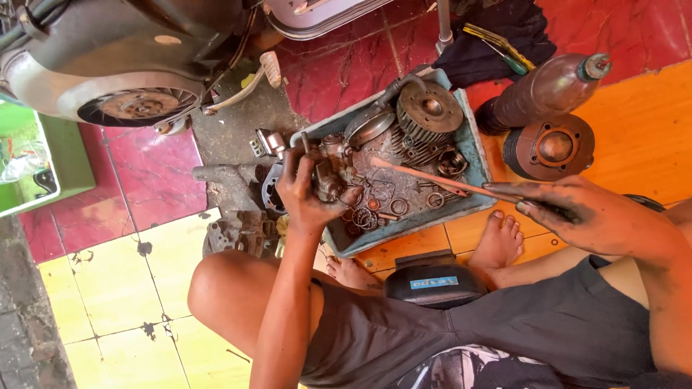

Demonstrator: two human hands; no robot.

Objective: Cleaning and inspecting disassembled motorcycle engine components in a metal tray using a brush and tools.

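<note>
While crowded, perhaps, tray (472,155): left hand (306,194) at rim, right hand (577,212) outside

The floor (144,180) is made of big tiles, red, yellow and orange, with a grey patch in the middle. A shallow blue tray (472,155) sits on it, full of oily metal parts and rings. Beside the tray a round ribbed metal part (551,148) lies on the orange tiles, next to a brown bottle (540,90) on its side. A dark cloth (497,36) lies on the red tiles. A green box (54,158) stands at the left.
</note>
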